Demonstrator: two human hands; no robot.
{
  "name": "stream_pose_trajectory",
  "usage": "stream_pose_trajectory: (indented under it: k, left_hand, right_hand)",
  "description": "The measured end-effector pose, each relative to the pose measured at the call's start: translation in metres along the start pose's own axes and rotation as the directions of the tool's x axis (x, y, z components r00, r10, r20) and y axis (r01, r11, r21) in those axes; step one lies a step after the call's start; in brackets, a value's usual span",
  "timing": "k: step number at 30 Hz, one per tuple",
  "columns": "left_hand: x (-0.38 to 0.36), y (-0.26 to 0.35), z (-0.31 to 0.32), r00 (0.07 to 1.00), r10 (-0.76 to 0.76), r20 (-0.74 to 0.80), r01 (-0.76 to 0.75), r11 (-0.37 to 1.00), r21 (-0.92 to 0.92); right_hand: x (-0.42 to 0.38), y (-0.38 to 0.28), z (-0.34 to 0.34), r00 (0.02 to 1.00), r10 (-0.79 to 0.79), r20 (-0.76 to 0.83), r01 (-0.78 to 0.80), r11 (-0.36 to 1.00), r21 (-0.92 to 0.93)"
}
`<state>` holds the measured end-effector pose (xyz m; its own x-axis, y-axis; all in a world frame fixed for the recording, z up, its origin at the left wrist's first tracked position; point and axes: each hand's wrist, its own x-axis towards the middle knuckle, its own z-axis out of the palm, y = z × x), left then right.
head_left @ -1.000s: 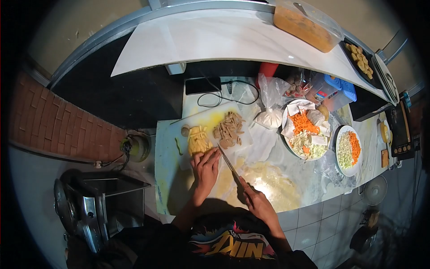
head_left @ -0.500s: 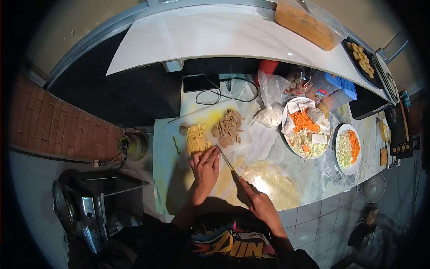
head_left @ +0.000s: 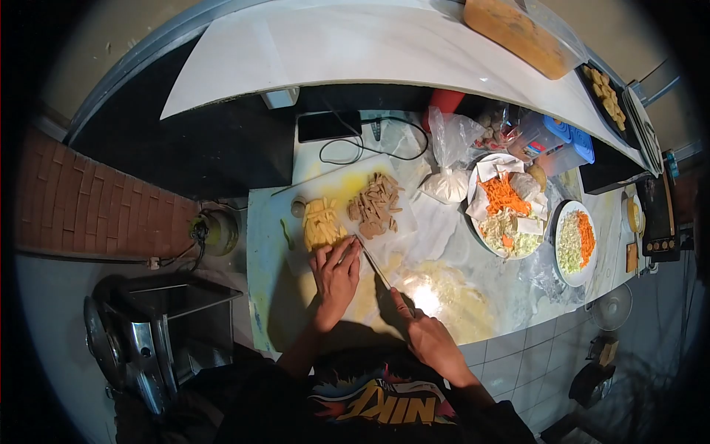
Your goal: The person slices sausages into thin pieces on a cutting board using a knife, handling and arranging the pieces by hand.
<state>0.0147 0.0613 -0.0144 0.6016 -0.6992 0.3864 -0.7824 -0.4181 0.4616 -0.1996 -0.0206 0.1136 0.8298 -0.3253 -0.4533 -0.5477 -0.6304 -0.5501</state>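
Observation:
My right hand [head_left: 424, 334] grips the handle of a long knife [head_left: 372, 261], whose blade points up and left across the white cutting board [head_left: 336, 189]. My left hand [head_left: 334, 275] lies on the board beside the blade, fingers curled over something I cannot make out. Just above its fingertips sits a pile of yellow strips [head_left: 321, 220]. A heap of brown sliced pieces [head_left: 374, 205] lies to the right of that, near the knife tip.
A clear bag of white powder [head_left: 445, 183], a plate of shredded carrot and cabbage [head_left: 504, 212] and a second plate [head_left: 575, 241] stand to the right. A phone with cable [head_left: 328, 124] lies behind the board. A metal machine [head_left: 151, 333] stands at lower left.
The view has shifted slightly; both hands sit a little lower and left in the picture. The knife and left hand keep the same places on the board.

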Motion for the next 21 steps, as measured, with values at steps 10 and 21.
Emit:
stream_pose_trajectory:
  k: [10,21]
  left_hand:
    - [0.001,-0.002,0.001,1.0,0.012,-0.007,-0.012,1.0,0.005]
    - [0.003,-0.002,-0.003,1.0,0.025,-0.013,-0.025,1.0,0.014]
  right_hand:
    - [0.02,0.004,0.003,0.999,-0.034,-0.043,0.031,0.998,-0.059]
    - [0.008,0.014,0.01,0.996,0.024,-0.089,-0.023,1.0,0.015]
